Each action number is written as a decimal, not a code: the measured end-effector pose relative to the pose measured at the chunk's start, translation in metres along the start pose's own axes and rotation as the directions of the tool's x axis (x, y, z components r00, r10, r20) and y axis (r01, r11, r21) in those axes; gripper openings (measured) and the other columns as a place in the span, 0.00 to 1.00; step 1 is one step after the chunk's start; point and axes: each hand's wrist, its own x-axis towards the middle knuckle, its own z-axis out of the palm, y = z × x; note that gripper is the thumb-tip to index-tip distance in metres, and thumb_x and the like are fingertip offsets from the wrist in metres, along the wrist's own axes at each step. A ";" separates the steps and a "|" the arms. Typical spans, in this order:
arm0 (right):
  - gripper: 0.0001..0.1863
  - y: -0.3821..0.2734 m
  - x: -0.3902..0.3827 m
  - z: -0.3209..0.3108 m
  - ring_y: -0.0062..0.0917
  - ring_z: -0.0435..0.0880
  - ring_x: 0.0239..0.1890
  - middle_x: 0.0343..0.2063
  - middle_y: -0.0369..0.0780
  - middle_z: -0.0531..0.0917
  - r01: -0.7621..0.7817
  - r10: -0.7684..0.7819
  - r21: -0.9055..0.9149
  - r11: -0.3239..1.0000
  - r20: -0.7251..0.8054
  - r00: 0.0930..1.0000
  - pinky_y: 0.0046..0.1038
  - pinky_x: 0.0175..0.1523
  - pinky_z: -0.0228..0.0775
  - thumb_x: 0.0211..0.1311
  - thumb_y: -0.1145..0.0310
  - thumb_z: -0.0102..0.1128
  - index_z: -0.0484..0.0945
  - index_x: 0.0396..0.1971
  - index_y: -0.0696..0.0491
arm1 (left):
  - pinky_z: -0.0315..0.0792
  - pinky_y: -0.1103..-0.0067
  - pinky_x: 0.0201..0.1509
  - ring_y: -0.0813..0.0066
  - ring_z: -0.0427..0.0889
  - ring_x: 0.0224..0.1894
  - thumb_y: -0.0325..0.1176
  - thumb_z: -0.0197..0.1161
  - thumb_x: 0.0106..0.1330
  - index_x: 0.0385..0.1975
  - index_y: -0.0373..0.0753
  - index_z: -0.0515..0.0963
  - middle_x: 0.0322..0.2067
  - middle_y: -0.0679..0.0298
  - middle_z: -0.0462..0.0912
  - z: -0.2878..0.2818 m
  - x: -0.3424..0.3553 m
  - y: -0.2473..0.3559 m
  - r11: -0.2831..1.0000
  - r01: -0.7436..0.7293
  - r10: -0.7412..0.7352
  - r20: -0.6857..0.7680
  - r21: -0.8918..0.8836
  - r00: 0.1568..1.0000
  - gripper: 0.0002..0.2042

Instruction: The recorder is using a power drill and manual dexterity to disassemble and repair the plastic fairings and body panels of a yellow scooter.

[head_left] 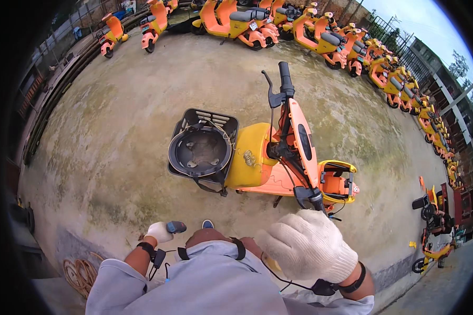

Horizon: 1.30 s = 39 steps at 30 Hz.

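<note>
My left hand [156, 231], in a white knit glove, grips a small grey-blue and black power tool [175, 227] low at the left. My right hand [299, 244], also gloved, is curled just below the lower handlebar grip [314, 196] of a yellow and orange scooter [247, 176]; what it holds, if anything, is hidden. The scooter's black front basket [227, 118] holds a dark round bucket [199, 165]. Small metal pieces [249, 157] lie on the yellow body, beside the orange handlebar cover [305, 136]. At the rear, an orange and yellow compartment [336, 184] is visible.
Rows of yellow and orange scooters [315, 39] line the back and right of the concrete yard [105, 126]. More partly assembled scooters [436, 252] stand at the lower right. Long poles [52, 100] lie along the left edge; a coiled hose [79, 275] is at the lower left.
</note>
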 end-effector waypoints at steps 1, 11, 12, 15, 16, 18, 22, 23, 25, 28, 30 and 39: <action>0.08 -0.018 0.016 -0.025 0.23 0.74 0.24 0.23 0.33 0.74 0.109 -0.101 -0.063 0.992 0.118 0.988 0.27 0.30 0.65 0.46 0.66 0.62 0.79 0.28 0.50 | 0.78 0.67 0.48 0.55 0.85 0.44 0.46 0.67 0.47 0.38 0.44 0.85 0.38 0.53 0.86 0.023 0.001 -0.023 0.995 0.047 -0.058 0.121 0.089 0.991 0.19; 0.14 -0.060 0.106 0.000 0.30 0.77 0.25 0.22 0.42 0.77 0.225 -0.279 -0.175 0.959 -0.419 0.864 0.29 0.28 0.72 0.44 0.70 0.64 0.79 0.30 0.64 | 0.79 0.68 0.47 0.59 0.87 0.43 0.44 0.68 0.46 0.43 0.35 0.84 0.41 0.52 0.87 0.094 -0.051 -0.137 0.939 0.338 -0.330 0.450 0.064 0.830 0.24; 0.14 -0.066 0.112 -0.001 0.29 0.77 0.25 0.22 0.42 0.76 0.185 -0.232 -0.146 0.972 -0.455 0.860 0.29 0.27 0.71 0.44 0.70 0.64 0.79 0.30 0.64 | 0.79 0.69 0.47 0.59 0.87 0.43 0.43 0.68 0.46 0.43 0.35 0.84 0.41 0.51 0.87 0.084 -0.034 -0.130 0.953 0.300 -0.286 0.432 0.039 0.855 0.24; 0.15 -0.069 0.141 0.017 0.29 0.77 0.25 0.22 0.41 0.77 0.212 -0.224 -0.078 0.974 -0.434 0.873 0.27 0.27 0.69 0.43 0.69 0.64 0.79 0.31 0.63 | 0.80 0.70 0.44 0.61 0.87 0.41 0.36 0.68 0.45 0.42 0.37 0.85 0.39 0.51 0.87 0.051 -0.004 -0.086 0.945 0.318 -0.255 0.430 -0.080 0.866 0.21; 0.16 -0.063 0.149 0.021 0.29 0.77 0.25 0.23 0.41 0.78 0.281 -0.260 -0.013 0.960 -0.423 0.868 0.27 0.27 0.68 0.43 0.68 0.65 0.80 0.32 0.62 | 0.80 0.71 0.41 0.63 0.87 0.38 0.35 0.68 0.46 0.39 0.38 0.85 0.37 0.53 0.87 0.060 -0.003 -0.094 0.918 0.374 -0.286 0.433 -0.133 0.855 0.18; 0.16 -0.071 0.173 0.045 0.29 0.77 0.26 0.25 0.40 0.79 0.250 -0.268 -0.115 0.961 -0.597 0.756 0.26 0.27 0.67 0.44 0.68 0.63 0.80 0.35 0.59 | 0.80 0.72 0.41 0.64 0.87 0.37 0.34 0.67 0.46 0.37 0.38 0.85 0.34 0.55 0.88 0.058 -0.008 -0.093 0.891 0.390 -0.281 0.394 -0.232 0.875 0.16; 0.15 -0.073 0.174 0.008 0.28 0.79 0.29 0.28 0.39 0.80 0.412 -0.337 0.081 0.907 -0.447 0.829 0.26 0.30 0.68 0.46 0.68 0.59 0.79 0.37 0.55 | 0.80 0.71 0.40 0.64 0.88 0.35 0.35 0.68 0.44 0.33 0.37 0.85 0.31 0.54 0.87 0.051 0.025 -0.084 0.916 0.212 -0.152 0.195 -0.341 0.969 0.15; 0.17 -0.080 0.170 0.001 0.28 0.79 0.28 0.28 0.39 0.79 0.296 -0.238 0.104 0.950 -0.372 0.897 0.26 0.30 0.69 0.45 0.67 0.60 0.79 0.38 0.56 | 0.80 0.71 0.40 0.64 0.88 0.35 0.36 0.68 0.44 0.33 0.37 0.85 0.31 0.54 0.87 0.050 0.037 -0.078 0.898 0.234 -0.165 0.206 -0.373 0.964 0.15; 0.20 -0.071 0.174 0.009 0.28 0.78 0.27 0.27 0.39 0.78 0.285 -0.273 -0.048 0.957 -0.469 0.840 0.26 0.31 0.70 0.41 0.66 0.60 0.79 0.39 0.57 | 0.80 0.72 0.41 0.64 0.88 0.36 0.38 0.69 0.44 0.32 0.38 0.85 0.30 0.55 0.87 0.042 0.034 -0.065 0.869 0.265 -0.196 0.201 -0.418 0.960 0.16; 0.22 -0.058 0.166 -0.010 0.28 0.76 0.25 0.25 0.40 0.76 0.411 -0.492 -0.274 0.870 -0.418 0.764 0.27 0.29 0.69 0.36 0.64 0.59 0.80 0.35 0.60 | 0.80 0.72 0.42 0.63 0.88 0.35 0.40 0.68 0.44 0.32 0.39 0.85 0.30 0.55 0.87 0.066 0.045 -0.074 0.891 0.229 -0.158 0.205 -0.391 0.966 0.16; 0.21 -0.052 0.172 -0.008 0.28 0.76 0.25 0.25 0.40 0.76 0.411 -0.516 -0.318 0.855 -0.433 0.739 0.26 0.29 0.68 0.37 0.64 0.59 0.81 0.35 0.60 | 0.79 0.72 0.40 0.64 0.88 0.35 0.41 0.69 0.46 0.34 0.38 0.85 0.31 0.55 0.87 0.049 0.052 -0.055 0.931 0.229 -0.142 0.298 -0.284 0.944 0.17; 0.17 -0.045 0.157 -0.021 0.26 0.76 0.24 0.22 0.39 0.74 0.397 -0.408 -0.102 0.912 -0.312 0.858 0.26 0.26 0.67 0.42 0.66 0.61 0.80 0.33 0.61 | 0.79 0.70 0.45 0.60 0.87 0.43 0.39 0.67 0.48 0.40 0.39 0.85 0.38 0.54 0.87 0.090 0.046 -0.111 0.965 0.261 -0.225 0.506 0.000 0.832 0.19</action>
